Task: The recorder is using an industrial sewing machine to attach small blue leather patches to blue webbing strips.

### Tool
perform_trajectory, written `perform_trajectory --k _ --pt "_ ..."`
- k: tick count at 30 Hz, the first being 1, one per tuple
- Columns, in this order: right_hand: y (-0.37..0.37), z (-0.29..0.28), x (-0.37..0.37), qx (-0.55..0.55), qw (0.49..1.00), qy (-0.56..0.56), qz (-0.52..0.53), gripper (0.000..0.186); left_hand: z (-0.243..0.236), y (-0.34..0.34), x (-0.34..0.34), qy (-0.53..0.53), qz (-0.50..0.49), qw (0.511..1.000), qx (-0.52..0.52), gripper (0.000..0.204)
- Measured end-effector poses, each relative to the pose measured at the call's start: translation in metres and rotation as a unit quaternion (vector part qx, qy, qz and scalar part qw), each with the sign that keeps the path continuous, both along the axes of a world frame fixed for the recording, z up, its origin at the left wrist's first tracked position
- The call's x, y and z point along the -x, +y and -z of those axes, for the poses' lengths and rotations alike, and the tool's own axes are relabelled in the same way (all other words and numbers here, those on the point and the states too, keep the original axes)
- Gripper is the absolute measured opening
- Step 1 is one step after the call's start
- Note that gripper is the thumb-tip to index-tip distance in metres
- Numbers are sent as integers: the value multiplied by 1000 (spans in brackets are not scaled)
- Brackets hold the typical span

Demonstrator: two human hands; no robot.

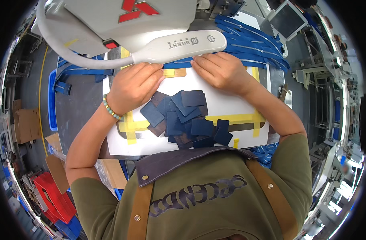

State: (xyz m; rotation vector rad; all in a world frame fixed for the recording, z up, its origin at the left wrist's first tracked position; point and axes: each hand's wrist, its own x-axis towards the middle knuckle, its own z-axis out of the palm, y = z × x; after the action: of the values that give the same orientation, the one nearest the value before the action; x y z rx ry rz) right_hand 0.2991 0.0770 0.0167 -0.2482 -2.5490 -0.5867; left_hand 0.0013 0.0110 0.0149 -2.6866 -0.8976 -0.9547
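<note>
A blue strap point(178, 64) stretches across the work surface beneath the white machine head. My left hand point(137, 84) is closed at the strap near its left part, fingers bent and fingertips partly hidden under the white lamp arm. My right hand point(222, 72) is closed on the same strap farther right, thumb and fingers pressed together. Just below the strap, between my hands, lies a tan strip point(179, 73) with yellow tape on it. Nearer to me, a loose heap of dark blue rounded-corner patches point(201, 127) rests on the white sheet point(231, 98).
The machine head point(87, 24) and a white handheld-shaped arm point(179, 46) with its cable hang over the far side. Many blue straps point(247, 40) are bunched at the far right. Yellow tape point(235, 119) borders the sheet. A blue bin point(53, 100) stands left.
</note>
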Motion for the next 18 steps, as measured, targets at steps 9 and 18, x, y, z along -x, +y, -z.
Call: perform_trajectory --k 9,18 --pt "-2 2 10 -3 1000 -2 -12 13 4 -4 -2 84 -28 995 48 38" --pt "10 -24 -10 125 992 -19 15 17 7 -3 -9 84 -60 990 99 38"
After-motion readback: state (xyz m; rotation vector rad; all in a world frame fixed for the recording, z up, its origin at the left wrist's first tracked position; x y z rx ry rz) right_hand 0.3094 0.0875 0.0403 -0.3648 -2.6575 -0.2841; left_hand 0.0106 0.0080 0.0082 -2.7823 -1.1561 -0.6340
